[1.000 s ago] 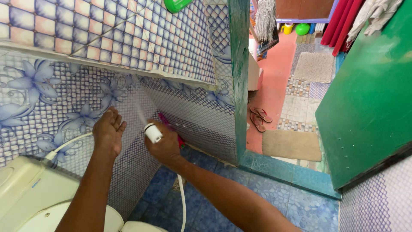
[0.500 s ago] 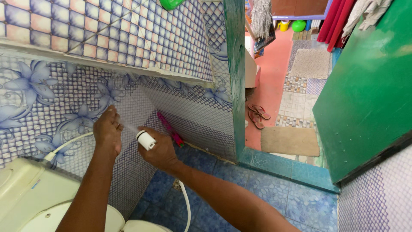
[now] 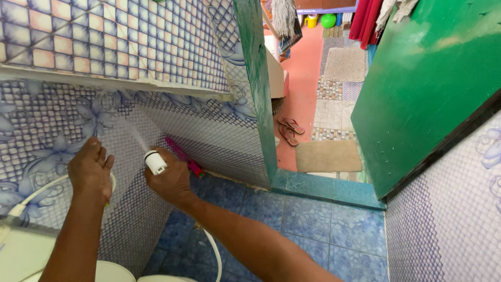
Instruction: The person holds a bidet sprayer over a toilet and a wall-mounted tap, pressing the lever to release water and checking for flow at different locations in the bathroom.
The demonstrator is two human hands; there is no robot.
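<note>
We find the working space tight. The tiled wall closes off everything from nine to twelve o'clock, with a narrow ledge projecting along it above our hands. Our left hand lies flat against the wall, and our right hand, gripping the white spray head, sits just beside it, leaving only a slim gap between them. A pink brush leans on the wall at one o'clock of the right hand. The white hose hangs below our right forearm. The blue floor lies open toward three o'clock, bounded by the green door frame and green door.
</note>
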